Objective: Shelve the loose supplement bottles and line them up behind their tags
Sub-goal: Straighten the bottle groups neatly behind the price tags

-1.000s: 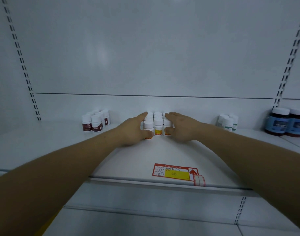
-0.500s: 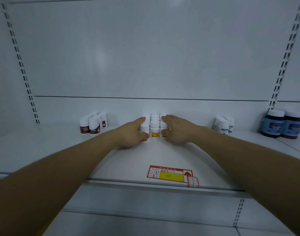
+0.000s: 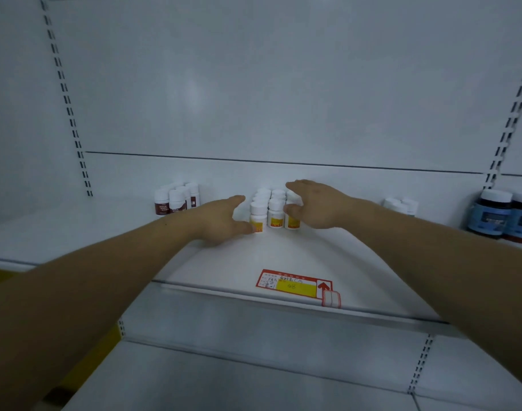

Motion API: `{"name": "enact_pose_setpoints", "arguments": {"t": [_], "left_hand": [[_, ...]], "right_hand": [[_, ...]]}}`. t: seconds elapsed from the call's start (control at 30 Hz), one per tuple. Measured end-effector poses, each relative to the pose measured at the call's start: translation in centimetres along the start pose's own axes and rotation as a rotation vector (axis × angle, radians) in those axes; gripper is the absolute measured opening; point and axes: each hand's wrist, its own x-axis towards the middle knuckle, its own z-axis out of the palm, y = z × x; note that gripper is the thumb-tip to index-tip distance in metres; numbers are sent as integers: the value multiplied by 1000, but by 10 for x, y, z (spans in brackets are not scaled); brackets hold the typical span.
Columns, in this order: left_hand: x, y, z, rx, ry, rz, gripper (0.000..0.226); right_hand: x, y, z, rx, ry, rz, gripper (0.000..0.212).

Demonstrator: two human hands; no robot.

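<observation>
Several small white bottles with yellow-orange labels (image 3: pixel 275 212) stand in tight rows near the back of the white shelf (image 3: pixel 230 262), in line with a red and yellow price tag (image 3: pixel 295 287) at the shelf's front edge. My left hand (image 3: pixel 221 222) is spread open on the left of the cluster, its thumb against the front-left bottle. On the right side my right hand (image 3: pixel 316 206) cups the cluster, with the thumb on the front-right bottle and the fingers over the row behind. Neither hand lifts a bottle.
White bottles with dark red labels (image 3: pixel 176 200) stand at the back left. A few white bottles with green labels (image 3: pixel 400 206) stand at the back right, and two larger dark bottles with blue labels (image 3: pixel 502 216) sit at the far right. A lower shelf lies below.
My left hand has drawn back a little from the cluster and spread its fingers. My right hand stays cupped on the right side. The bottles stay in their rows.
</observation>
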Motion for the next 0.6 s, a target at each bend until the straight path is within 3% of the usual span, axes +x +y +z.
{"name": "enact_pose_setpoints", "arguments": {"t": [0.3, 0.5, 0.6], "left_hand": [[-32, -28, -28, 117, 85, -38, 74], [-53, -84, -50, 167, 90, 5, 64], [-59, -119, -59, 169, 65, -5, 70]], "right_hand": [[14, -47, -12, 14, 19, -89, 65], [40, -107, -3, -4, 18, -105, 66], [54, -141, 7, -8, 9, -83, 66]]}}
